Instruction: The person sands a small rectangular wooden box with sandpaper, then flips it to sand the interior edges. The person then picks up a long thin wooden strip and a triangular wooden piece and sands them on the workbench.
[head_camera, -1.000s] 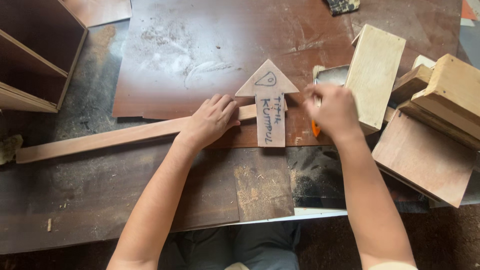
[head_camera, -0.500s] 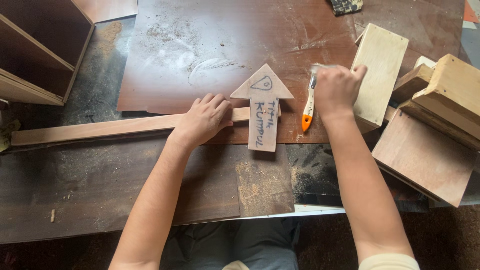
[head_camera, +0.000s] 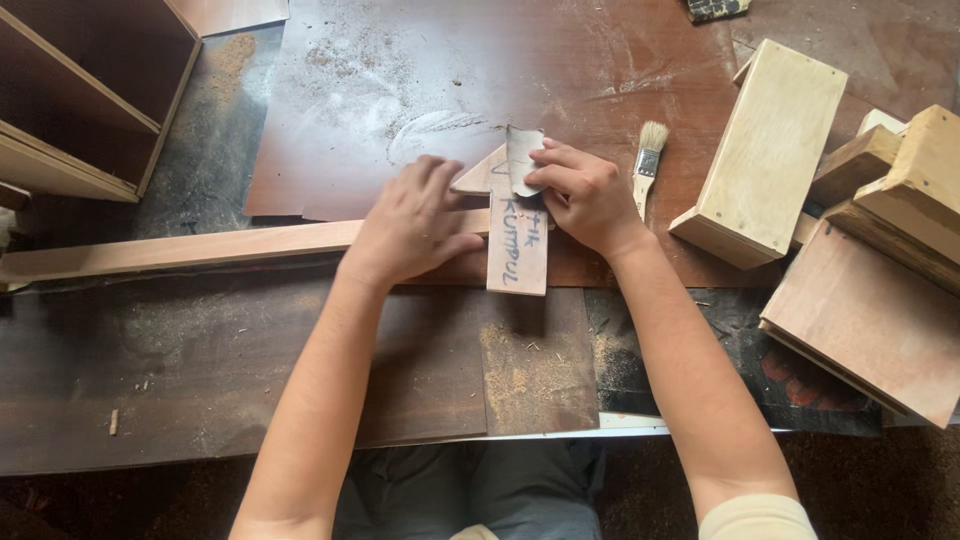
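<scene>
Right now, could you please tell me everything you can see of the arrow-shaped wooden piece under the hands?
The arrow-shaped wooden piece is flat, pale plywood with a triangular head and a straight shaft, handwriting along the shaft. It lies flat on the reddish board, head pointing away, across the long wooden strip. The left hand presses its left side; the right hand holds a small sheet of sandpaper on its head.

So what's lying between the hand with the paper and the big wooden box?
A small paintbrush lies there on the brown board, between the right hand and the wooden box, in the head view.
</scene>
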